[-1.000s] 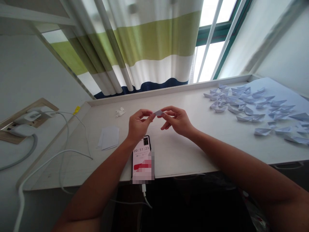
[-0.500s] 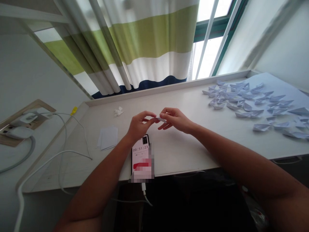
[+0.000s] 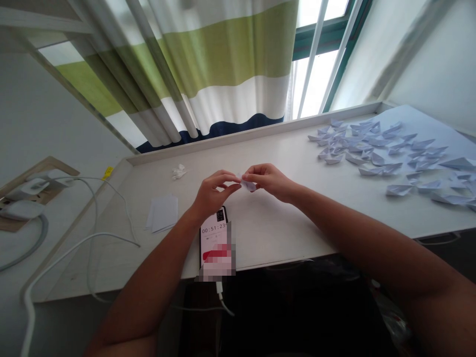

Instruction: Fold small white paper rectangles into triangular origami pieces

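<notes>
A small folded piece of white paper [image 3: 248, 185] is held between both hands, above the middle of the desk. The fingertips of my left hand [image 3: 217, 191] pinch its left side. From the right, my right hand [image 3: 269, 181] grips it between thumb and fingers. Part of the paper is covered by the fingers, so its full shape cannot be made out. Many folded paper boats [image 3: 357, 144] lie spread over the right part of the desk. A stack of flat white paper sheets [image 3: 164, 213] lies left of my left hand.
A phone [image 3: 214, 243] showing a timer lies near the desk's front edge, below my left wrist, with a cable plugged in. Crumpled white paper [image 3: 179, 172] sits at the back left. White cables [image 3: 92, 233] run from a wall socket [image 3: 28, 193]. A raised rim [image 3: 208, 142] borders the desk's back.
The folded paper has turned between the fingers and shows a wider face now. My right hand's fingers have closed in around it. The whole view has shifted slightly.
</notes>
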A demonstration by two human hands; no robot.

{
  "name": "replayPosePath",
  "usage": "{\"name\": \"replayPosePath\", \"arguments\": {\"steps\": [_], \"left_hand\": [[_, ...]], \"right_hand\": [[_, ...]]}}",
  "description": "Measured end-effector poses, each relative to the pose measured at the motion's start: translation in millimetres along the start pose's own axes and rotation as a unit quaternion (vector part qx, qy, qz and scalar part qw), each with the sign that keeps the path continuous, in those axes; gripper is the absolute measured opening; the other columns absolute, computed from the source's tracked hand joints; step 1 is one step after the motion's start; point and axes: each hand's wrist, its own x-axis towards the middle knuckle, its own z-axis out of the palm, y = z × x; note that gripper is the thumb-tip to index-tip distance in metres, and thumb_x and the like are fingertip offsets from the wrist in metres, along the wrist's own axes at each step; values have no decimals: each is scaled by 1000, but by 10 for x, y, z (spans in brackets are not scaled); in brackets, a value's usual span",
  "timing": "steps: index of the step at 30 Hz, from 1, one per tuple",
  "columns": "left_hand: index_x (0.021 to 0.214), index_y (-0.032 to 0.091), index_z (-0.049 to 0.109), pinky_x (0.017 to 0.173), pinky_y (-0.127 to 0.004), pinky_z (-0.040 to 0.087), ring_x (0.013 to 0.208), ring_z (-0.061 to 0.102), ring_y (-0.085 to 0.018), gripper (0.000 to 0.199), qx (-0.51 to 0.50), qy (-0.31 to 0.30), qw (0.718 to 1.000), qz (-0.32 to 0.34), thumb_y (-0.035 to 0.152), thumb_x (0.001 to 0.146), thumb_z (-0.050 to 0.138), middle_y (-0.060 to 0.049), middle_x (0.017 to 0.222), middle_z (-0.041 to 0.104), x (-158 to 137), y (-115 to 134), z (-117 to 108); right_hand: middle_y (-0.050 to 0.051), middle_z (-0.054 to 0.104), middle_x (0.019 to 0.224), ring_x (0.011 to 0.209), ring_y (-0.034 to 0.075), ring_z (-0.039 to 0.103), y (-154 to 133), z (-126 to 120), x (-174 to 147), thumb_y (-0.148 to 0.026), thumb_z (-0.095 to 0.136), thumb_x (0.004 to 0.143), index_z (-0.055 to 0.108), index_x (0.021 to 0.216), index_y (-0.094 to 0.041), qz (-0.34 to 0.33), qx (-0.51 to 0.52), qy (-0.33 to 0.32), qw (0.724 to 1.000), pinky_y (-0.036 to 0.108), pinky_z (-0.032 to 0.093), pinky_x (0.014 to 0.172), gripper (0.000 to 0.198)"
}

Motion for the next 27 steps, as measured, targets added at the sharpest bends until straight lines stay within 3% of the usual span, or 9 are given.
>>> {"name": "replayPosePath", "arguments": {"steps": [4, 7, 13, 18, 27], "left_hand": [[99, 26, 83, 77, -33, 65, 96, 76, -22, 18, -1, -14, 1000, -7, 43, 92, 82, -7, 105, 82, 4, -7, 0], [95, 24, 82, 80, -35, 65, 95, 76, -23, 21, -4, -5, 1000, -28, 45, 92, 82, -8, 104, 82, 8, -18, -4], [95, 20, 82, 75, -35, 65, 81, 74, -20, 26, -84, 61, 988, -118, 45, 89, 85, -7, 93, 81, 27, -114, 7], [99, 20, 78, 77, -33, 64, 76, 75, -17, 25, -141, 107, 977, -116, 34, 82, 89, -3, 84, 78, 47, -108, 12], [102, 18, 77, 82, -36, 65, 79, 77, -17, 31, -172, 98, 972, -130, 32, 79, 92, -4, 87, 79, 48, -69, 10]], "right_hand": [[5, 75, 79, 75, 16, 68, 16, 41, -9, -52, 95, 77, 77, 80, -18, 9, 14, -9, 1000, 31, 59, 68, 38], [8, 78, 87, 79, 19, 73, 15, 63, -16, -53, 89, 84, 76, 85, -19, 5, 15, 1, 1000, 34, 63, 72, 37], [7, 80, 99, 92, 23, 78, -8, 42, -28, -47, 80, 93, 74, 106, -22, -106, -38, 41, 993, 41, 65, 80, 29], [7, 78, 96, 90, 22, 76, 20, 21, -23, -46, 83, 88, 76, 97, -20, -148, -122, 38, 981, 41, 63, 81, 29], [7, 80, 91, 83, 21, 77, 26, 9, -16, -49, 84, 88, 78, 101, -19, -141, -110, 24, 983, 41, 65, 79, 33]]}}
